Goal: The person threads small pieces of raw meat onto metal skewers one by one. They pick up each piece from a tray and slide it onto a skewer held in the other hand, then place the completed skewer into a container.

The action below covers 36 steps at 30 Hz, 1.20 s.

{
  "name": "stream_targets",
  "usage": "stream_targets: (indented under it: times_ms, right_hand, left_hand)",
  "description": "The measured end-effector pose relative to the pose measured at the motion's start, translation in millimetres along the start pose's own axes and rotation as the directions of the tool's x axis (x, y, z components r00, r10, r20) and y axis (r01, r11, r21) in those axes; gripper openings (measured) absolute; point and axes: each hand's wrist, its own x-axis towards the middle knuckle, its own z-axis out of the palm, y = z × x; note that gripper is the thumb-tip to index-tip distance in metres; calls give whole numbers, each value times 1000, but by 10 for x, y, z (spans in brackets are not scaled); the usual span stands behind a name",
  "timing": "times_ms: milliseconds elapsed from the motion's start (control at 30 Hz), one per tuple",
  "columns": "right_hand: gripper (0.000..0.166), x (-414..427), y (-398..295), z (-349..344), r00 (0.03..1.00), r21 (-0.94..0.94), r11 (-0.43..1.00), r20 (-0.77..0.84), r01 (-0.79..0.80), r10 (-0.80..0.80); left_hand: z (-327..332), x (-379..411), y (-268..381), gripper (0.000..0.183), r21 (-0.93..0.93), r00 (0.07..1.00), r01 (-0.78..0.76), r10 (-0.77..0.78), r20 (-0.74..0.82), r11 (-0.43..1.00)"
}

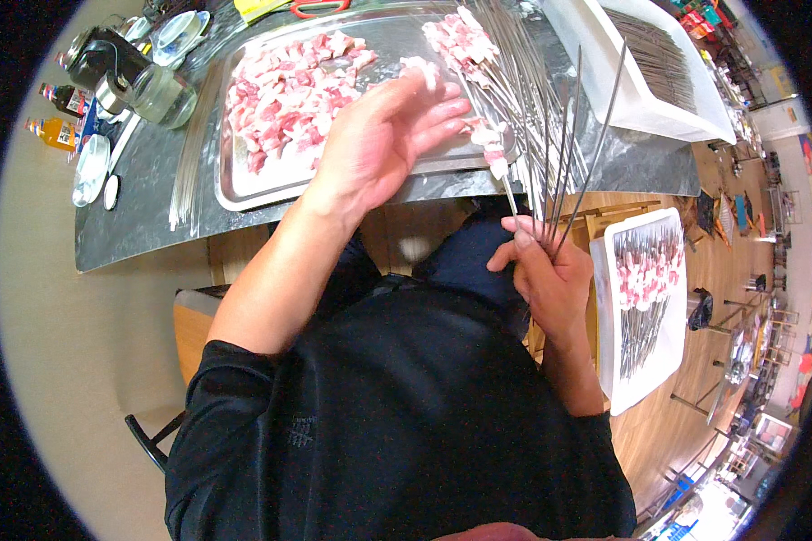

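My right hand (548, 270) grips several thin metal skewers (568, 155) at their lower ends; one of them carries pieces of raw meat (494, 152) near its tip. Over the metal tray (271, 196) my left hand (392, 128) is raised palm up, with a pale piece of meat (421, 71) at its thumb and index finger. A heap of raw meat chunks (291, 101) covers the tray's left part. Toward its right side lie loaded meat skewers (460, 40), beside a spread of bare metal skewers (514, 74).
A white bin of bare skewers (690, 125) stands at the table's back right. Lower right, a white bin (649, 385) holds loaded skewers. More skewers (193, 155), a glass jar (166, 98), bowls (91, 166) and bottles (57, 133) are at left; red-handled scissors (318, 8) lie behind the tray.
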Motion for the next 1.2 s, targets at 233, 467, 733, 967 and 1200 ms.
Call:
stream_targets:
  times_ms: [233,467,733,967,1200]
  right_hand:
    - [30,-33,19,-40,1000,87,996,14,25,-26]
    - [31,-6,43,-32,999,31,998,-4,53,-53]
    - [32,28,31,-5,998,-34,997,-7,67,-67]
    - [32,65,29,43,999,-127,991,-23,31,-34]
    - [30,16,107,-7,1000,-136,991,-7,-11,10]
  left_hand:
    - [125,-96,120,24,930,938,-275,282,203,245]
    - [238,-104,271,24,842,885,-278,217,412,-462]
    - [309,-137,251,26,750,981,-85,-77,179,656]
    - [227,-115,-40,19,413,974,113,-182,132,904]
    - [115,-58,-49,25,288,998,19,-35,52,958]
